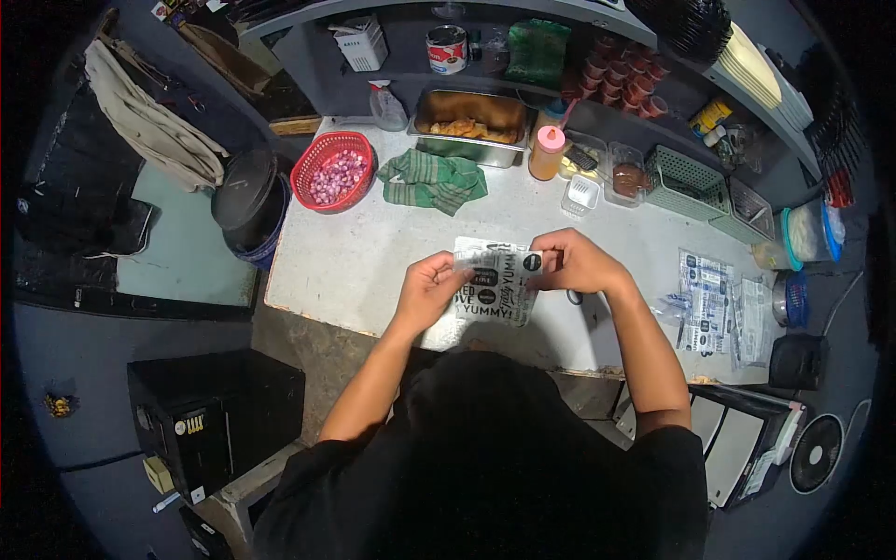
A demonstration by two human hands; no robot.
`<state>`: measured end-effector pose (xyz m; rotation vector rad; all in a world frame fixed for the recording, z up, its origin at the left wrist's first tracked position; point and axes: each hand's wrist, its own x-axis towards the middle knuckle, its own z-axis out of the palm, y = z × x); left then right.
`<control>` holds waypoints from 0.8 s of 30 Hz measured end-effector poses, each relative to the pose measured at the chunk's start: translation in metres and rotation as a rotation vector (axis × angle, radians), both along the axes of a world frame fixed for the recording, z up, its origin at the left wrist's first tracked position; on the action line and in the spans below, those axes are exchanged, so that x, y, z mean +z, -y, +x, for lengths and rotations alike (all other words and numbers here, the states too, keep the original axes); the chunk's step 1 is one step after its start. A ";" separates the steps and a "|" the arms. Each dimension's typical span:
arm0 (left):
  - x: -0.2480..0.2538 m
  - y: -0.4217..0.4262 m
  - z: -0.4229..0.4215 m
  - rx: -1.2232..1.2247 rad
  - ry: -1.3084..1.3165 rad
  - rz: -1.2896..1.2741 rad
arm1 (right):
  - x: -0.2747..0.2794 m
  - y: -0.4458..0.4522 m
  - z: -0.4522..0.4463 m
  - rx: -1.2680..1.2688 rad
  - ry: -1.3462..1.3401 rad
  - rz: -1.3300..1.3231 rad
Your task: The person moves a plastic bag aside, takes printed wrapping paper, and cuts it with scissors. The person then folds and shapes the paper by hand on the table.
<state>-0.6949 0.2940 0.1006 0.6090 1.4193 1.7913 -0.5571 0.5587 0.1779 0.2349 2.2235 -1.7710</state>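
Both hands hold a printed food wrapper (pixel 492 297), white with black lettering such as "YUMMY", above the front of the white table. My left hand (pixel 431 287) pinches its left edge between thumb and fingers. On the other side, my right hand (pixel 581 262) grips the upper right edge. A small dark round object (pixel 574 297) lies just below my right hand, partly hidden. Beyond the hands lies a green striped cloth (pixel 433 179). Whether the wrapper is one layer or a pouch I cannot tell.
On the white table (pixel 373 271) stand a red basket (pixel 303 177) of chopped onions, a metal pan (pixel 467 147) with fried food, a sauce bottle (pixel 547 154), plastic tubs (pixel 627 177) and a green basket (pixel 686 187). More printed wrappers (pixel 706 299) lie at right. A shelf hangs behind.
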 end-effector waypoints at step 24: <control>0.057 -0.006 -0.056 -0.490 0.070 -0.139 | 0.027 -0.002 -0.020 0.562 0.224 0.016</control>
